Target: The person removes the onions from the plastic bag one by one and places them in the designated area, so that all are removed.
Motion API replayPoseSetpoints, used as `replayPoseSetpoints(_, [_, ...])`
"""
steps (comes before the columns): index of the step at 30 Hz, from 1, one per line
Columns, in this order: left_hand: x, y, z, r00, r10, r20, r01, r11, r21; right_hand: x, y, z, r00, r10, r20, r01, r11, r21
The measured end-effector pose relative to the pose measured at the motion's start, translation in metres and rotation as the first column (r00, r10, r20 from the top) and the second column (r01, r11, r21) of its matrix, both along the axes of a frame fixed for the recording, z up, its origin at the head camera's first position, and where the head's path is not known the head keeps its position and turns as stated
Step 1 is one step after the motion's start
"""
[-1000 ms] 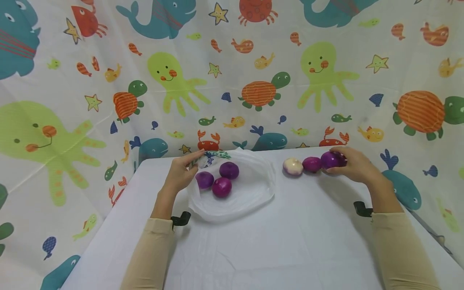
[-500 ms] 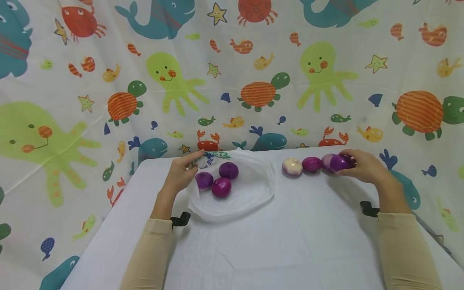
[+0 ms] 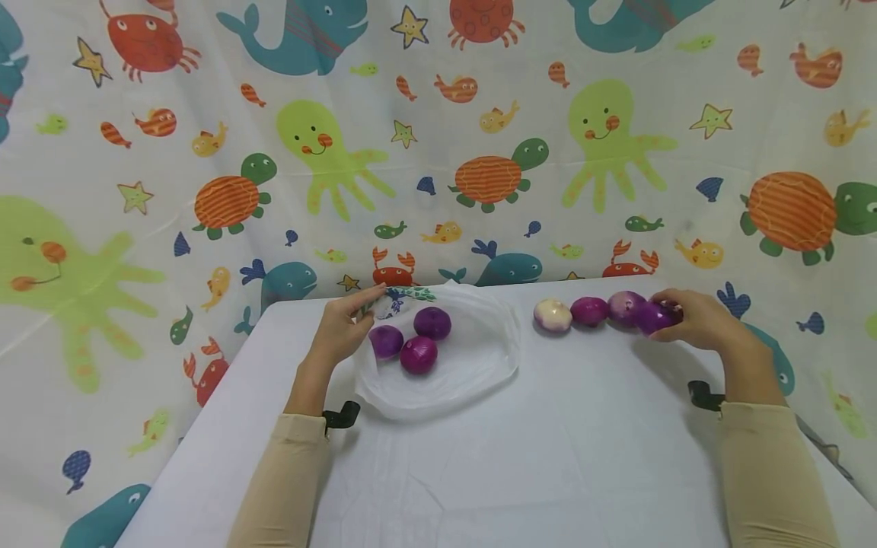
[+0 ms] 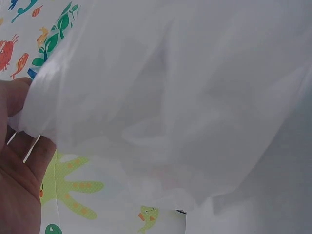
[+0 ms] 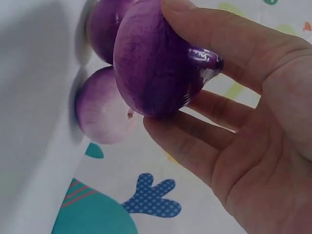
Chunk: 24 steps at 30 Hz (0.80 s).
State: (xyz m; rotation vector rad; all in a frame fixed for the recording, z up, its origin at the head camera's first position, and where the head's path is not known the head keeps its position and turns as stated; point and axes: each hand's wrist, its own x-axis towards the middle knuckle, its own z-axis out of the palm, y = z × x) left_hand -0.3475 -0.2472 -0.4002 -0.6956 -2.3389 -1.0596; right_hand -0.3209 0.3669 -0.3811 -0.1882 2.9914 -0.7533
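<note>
My right hand (image 3: 700, 323) holds a glossy purple onion (image 5: 156, 63), gripping it between thumb and fingers. In the head view that onion (image 3: 654, 317) overlaps the right end of a row on the table. The row has a pale onion (image 3: 552, 316), a magenta onion (image 3: 589, 311) and a purple-and-white onion (image 3: 625, 308). At the left, my left hand (image 3: 340, 327) pinches the rim of a white plastic bag (image 3: 473, 373); the left wrist view shows the bag's side (image 4: 146, 97) beside the fingers. Inside lie three purple onions, the nearest onion (image 3: 419, 355) facing the bag's mouth.
A white-covered table (image 3: 493, 472) spreads beneath everything, its bare surface lying between the bag and the row. Behind it hangs a curtain (image 3: 425, 114) printed with sea animals, reaching round both sides.
My right hand has moved right and slightly nearer with its onion. The purple-and-white onion, hidden behind it at first, now shows in the row. My left hand and the bag stay put.
</note>
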Motion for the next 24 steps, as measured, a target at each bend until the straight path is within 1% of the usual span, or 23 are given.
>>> replayPoseSetpoints(9, [0.0, 0.0, -0.001, 1.0, -0.003, -0.005, 0.003, 1.0, 0.004, 0.002, 0.013, -0.001, 0.997, -0.051, 0.05, 0.051, 0.999, 0.017])
replayPoseSetpoints(18, [0.001, 0.001, -0.001, 1.0, -0.001, 0.009, 0.001, 1.0, 0.006, 0.004, 0.024, -0.003, 0.99, -0.076, 0.12, 0.075, 0.997, 0.016])
replayPoseSetpoints(24, [0.001, 0.0, 0.0, 1.0, -0.001, -0.009, 0.001, 1.0, -0.002, 0.005, 0.029, -0.006, 0.986, -0.104, 0.13, 0.101, 0.994, 0.032])
